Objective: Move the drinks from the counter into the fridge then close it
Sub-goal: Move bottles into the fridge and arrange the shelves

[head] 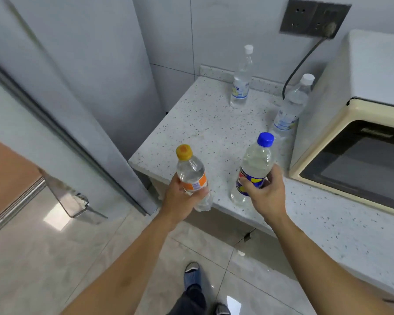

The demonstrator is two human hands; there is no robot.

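Observation:
My left hand (180, 201) grips a clear bottle with an orange cap and orange label (191, 171), held just off the counter's front corner. My right hand (265, 194) grips a clear bottle with a blue cap and blue-yellow label (255, 164) above the speckled counter (205, 123). Two more clear bottles with white caps stand on the counter: one at the back (241, 80), one beside the microwave (290, 105). The grey fridge (96, 76) stands on the left, and its open door (27, 123) with a clear door shelf (68, 198) reaches toward me.
A cream microwave (362, 110) fills the counter's right side, its black cable (298, 67) running up to a dark wall socket (314, 18). Glossy floor tiles (55, 258) and my feet lie below.

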